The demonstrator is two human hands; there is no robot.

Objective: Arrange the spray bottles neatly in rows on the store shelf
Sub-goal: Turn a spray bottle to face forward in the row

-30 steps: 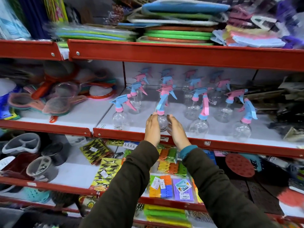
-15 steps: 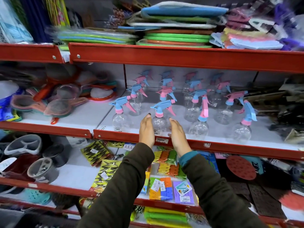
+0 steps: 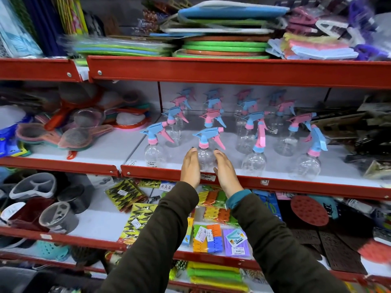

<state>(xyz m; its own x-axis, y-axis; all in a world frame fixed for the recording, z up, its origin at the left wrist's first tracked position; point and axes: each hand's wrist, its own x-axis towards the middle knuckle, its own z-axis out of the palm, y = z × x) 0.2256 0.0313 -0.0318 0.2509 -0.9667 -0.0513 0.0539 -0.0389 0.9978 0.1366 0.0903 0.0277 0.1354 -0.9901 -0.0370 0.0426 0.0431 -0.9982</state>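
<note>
Head view: the left hand and right hand, fingers straight and flat, cup the clear spray bottle from either side at the shelf front edge, upright among other bottles.

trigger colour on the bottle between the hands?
Pink trigger under a blue sprayer head; head view, the only one.

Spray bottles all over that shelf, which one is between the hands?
The front-row bottle with the blue sprayer and pink collar, second from the left. The left hand and right hand flank its clear body; every other bottle stands apart from the hands.
</note>
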